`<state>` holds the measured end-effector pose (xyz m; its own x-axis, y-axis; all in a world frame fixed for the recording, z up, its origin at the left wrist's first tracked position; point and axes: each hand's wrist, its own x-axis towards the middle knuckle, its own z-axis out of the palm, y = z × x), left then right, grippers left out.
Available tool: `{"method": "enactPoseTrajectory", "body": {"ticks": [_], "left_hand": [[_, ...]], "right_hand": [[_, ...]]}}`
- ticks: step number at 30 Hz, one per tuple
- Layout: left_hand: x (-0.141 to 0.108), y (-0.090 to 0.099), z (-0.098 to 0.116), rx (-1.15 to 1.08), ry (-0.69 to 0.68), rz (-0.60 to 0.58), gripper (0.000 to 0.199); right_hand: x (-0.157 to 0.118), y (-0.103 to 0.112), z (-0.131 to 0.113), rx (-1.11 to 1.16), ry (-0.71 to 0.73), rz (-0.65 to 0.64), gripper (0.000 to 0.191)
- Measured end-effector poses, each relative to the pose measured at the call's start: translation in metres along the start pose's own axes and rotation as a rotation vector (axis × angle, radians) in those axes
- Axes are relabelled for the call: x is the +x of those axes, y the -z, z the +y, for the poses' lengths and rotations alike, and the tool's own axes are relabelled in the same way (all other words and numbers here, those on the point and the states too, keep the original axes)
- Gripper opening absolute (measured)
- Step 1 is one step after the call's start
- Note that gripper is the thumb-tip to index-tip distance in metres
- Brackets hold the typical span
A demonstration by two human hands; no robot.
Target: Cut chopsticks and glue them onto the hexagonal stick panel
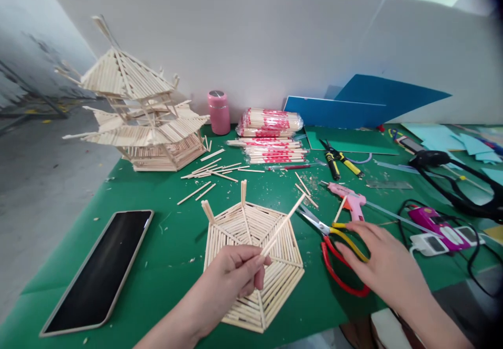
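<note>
My left hand (239, 273) pinches a thin wooden stick (283, 224) between thumb and fingers, its far end pointing up and to the right. Beneath that hand lies a flat, many-sided panel (285, 286) of sticks laid in rings, with short upright sticks (243, 193) at two of its far corners. To the right, my right hand (383, 260) is closed on the yellow handle of the scissors (328, 231), thumb and fingers around it. The blades are slightly parted and point away to the upper left, near the stick's far end. The other handle is red.
A stick-built pagoda (145, 134) stands at the back left, a phone (98, 270) in front of it. Behind are a pink flask (219, 113), wrapped stick bundles (271, 123) and loose sticks (214, 171). On the right are pliers (338, 159), a pink glue gun (349, 197) and a power strip (440, 228).
</note>
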<state>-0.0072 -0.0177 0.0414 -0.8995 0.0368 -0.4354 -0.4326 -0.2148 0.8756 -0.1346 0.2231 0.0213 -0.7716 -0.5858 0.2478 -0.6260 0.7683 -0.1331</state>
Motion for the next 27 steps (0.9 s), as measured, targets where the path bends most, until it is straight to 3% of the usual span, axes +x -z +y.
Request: {"method": "enactPoseTrajectory", "body": {"ticks": [2,4,8,13,22,27], "left_hand": [[0.001,-0.002,-0.001,0.036,0.037,-0.022,0.03],[0.0,-0.002,-0.002,0.1,0.057,-0.052,0.03],[-0.004,0.001,-0.003,0.25,0.063,-0.138,0.035],[-0.009,0.01,-0.002,0.318,0.103,-0.203,0.035],[-0.003,0.006,0.003,0.346,0.095,-0.243,0.03],[-0.001,0.003,0.009,0.49,-0.046,-0.178,0.03]], "right_hand": [[0.008,0.019,-0.025,0.087,0.117,0.171,0.022],[0.017,0.029,-0.052,0.152,0.355,0.184,0.021],[0.034,0.029,-0.087,0.17,0.583,-0.014,0.02],[0.046,0.025,-0.093,0.141,0.802,-0.27,0.012],[0.046,0.029,-0.098,0.123,0.819,-0.301,0.012],[0.047,0.031,-0.096,0.127,0.763,-0.34,0.011]]}}
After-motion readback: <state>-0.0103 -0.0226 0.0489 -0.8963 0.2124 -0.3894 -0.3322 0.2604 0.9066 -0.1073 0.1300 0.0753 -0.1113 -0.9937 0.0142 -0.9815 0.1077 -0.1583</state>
